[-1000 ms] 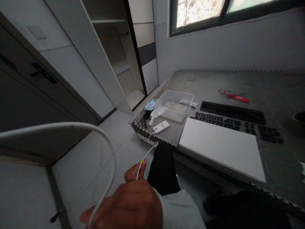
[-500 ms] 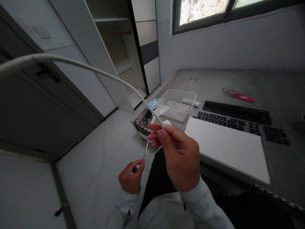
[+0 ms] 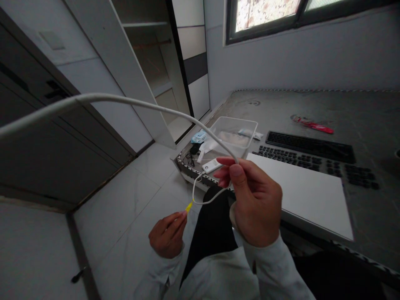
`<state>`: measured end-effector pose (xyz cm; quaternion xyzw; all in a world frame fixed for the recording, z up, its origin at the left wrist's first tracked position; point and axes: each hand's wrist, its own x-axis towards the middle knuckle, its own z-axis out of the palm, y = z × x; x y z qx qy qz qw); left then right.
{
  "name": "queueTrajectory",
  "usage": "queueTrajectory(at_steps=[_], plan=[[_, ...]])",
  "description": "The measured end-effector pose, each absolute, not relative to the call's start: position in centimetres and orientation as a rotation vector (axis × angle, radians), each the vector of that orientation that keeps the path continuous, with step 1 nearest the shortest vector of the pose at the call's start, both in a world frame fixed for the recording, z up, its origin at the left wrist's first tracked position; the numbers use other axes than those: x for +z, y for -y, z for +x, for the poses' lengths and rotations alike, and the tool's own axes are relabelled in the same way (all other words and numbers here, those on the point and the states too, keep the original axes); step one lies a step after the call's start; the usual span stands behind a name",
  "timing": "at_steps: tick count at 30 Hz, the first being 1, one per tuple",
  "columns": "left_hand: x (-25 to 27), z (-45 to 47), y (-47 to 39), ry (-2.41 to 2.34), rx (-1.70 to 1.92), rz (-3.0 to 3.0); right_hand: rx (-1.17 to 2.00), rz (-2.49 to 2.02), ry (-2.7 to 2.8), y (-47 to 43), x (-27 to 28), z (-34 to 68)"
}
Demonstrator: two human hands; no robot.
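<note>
A white cable (image 3: 162,108) arches in from the left edge of the head view and runs down to my right hand (image 3: 256,200). My right thumb and fingers are closed around it. Below that hand the cable bends in a loop towards a white plug-like piece (image 3: 211,166) on the surface's edge. My left hand (image 3: 168,234), lower left, pinches a small yellow strip (image 3: 189,207). The strip's tip touches the bottom of the cable loop. Whether it is wrapped round the cable I cannot tell.
On the grey surface (image 3: 281,108) are a clear plastic box (image 3: 239,121), a black keyboard (image 3: 312,146), loose black keycaps (image 3: 290,159), a white flat box (image 3: 315,193) and a red packet (image 3: 315,126). Black cords (image 3: 189,159) and a blue packet (image 3: 198,136) lie near its left corner.
My right hand has moved right with the cable, uncovering the white piece behind it. The left hand has shifted slightly left, and more of the yellow strip shows.
</note>
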<state>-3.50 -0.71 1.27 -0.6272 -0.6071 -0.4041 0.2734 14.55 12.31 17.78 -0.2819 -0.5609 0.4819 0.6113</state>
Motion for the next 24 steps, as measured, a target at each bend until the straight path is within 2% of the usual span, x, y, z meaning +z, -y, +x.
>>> queueTrajectory(at_steps=[17, 24], plan=[[1.5, -3.8, 0.6, 1.66, -1.096, -1.666, 1.119, -0.672, 1.284, -12.6, 17.4, 14.9], [0.5, -1.9, -1.9, 2.576, -1.33, -1.241, 1.227, -0.576, 1.46, -11.4, 17.5, 14.1]])
